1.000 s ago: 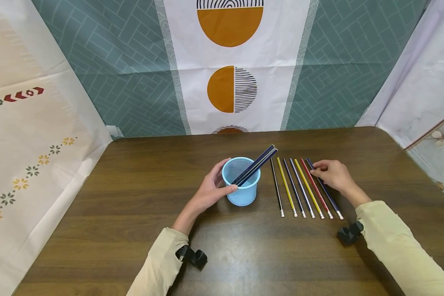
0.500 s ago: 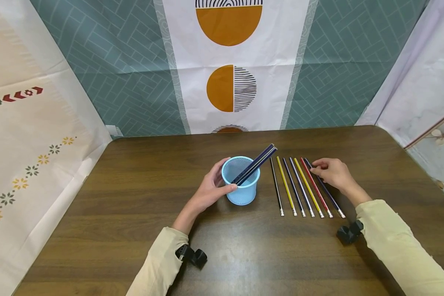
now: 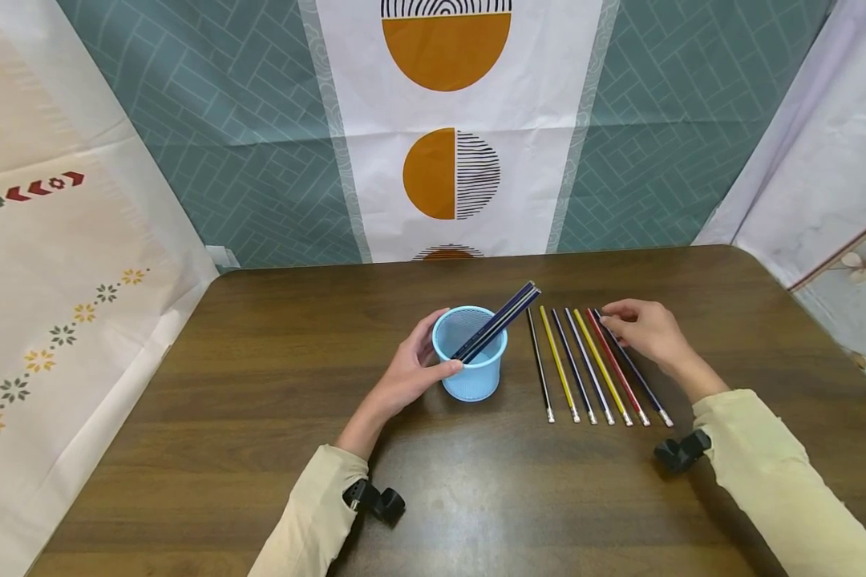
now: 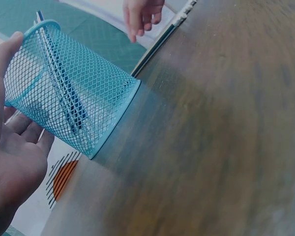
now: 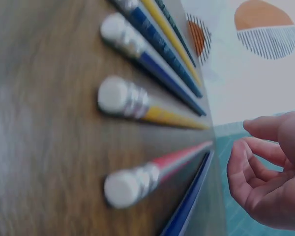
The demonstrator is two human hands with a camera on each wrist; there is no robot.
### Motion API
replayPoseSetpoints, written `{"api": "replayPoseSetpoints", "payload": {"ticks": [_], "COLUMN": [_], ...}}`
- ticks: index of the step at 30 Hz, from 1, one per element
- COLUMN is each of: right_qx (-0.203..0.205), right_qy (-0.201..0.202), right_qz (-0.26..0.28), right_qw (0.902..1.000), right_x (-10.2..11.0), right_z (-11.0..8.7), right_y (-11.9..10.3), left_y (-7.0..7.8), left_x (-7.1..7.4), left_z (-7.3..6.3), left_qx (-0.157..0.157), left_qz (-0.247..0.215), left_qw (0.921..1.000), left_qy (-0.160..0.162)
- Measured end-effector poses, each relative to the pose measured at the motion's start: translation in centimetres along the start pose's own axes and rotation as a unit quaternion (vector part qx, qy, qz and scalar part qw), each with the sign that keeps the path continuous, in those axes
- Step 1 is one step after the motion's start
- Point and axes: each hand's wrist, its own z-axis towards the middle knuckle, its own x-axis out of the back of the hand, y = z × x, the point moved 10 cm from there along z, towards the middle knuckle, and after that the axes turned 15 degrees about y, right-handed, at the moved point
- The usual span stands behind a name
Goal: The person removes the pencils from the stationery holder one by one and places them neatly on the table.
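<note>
My left hand [image 3: 406, 375] grips a light blue mesh pencil cup [image 3: 474, 385], thumb at the near rim and fingers round its left side. Several dark striped pencils [image 3: 503, 314] lean to the right inside the cup. In the head view, my right hand [image 3: 649, 335] is over the far end of a dark blue pencil [image 3: 645, 383], the rightmost of a row. The right wrist view shows that hand's fingers loosely bent, a gap between thumb and forefinger, with nothing between them. A red pencil [image 3: 624, 381] lies just left of the blue one, their far ends close together.
Left of the red pencil lie yellow [image 3: 604, 369], dark blue and black pencils, erasers toward me. They rest on a brown wooden table [image 3: 296, 385]. Patterned cloths [image 3: 260, 120] hang behind and at both sides.
My right hand has moved slightly away from me and left along the dark blue pencil. That pencil's far end has shifted left toward the red one. The left hand and cup stay put.
</note>
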Motion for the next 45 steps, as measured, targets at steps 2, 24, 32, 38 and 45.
{"api": "replayPoseSetpoints", "payload": {"ticks": [2, 24, 32, 38, 45], "right_qx": [0.006, 0.051, 0.049, 0.052, 0.050], "right_qy": [-0.005, -0.052, -0.061, -0.077, -0.074], "right_qz": [0.009, 0.082, 0.164, 0.205, 0.220], "right_qw": [0.9999, 0.9939, 0.9834, 0.9744, 0.9715], "right_x": [-0.2, -2.6, -3.4, -4.4, -5.0], "right_z": [-0.2, -2.5, -3.0, -3.2, -3.1], "right_y": [-0.7, -7.8, -9.6, -10.4, -11.1], "left_y": [0.0, 0.1, -0.1, 0.0, 0.1], "left_x": [0.0, 0.0, 0.0, -0.1, 0.0], "left_z": [0.0, -0.1, 0.0, 0.0, 0.0], "left_qx": [-0.001, -0.003, -0.003, -0.005, -0.005], "left_qz": [-0.001, -0.004, -0.009, -0.014, -0.018], "left_qw": [1.0000, 1.0000, 1.0000, 0.9999, 0.9998], "left_qy": [0.000, 0.002, 0.000, -0.001, 0.001]}}
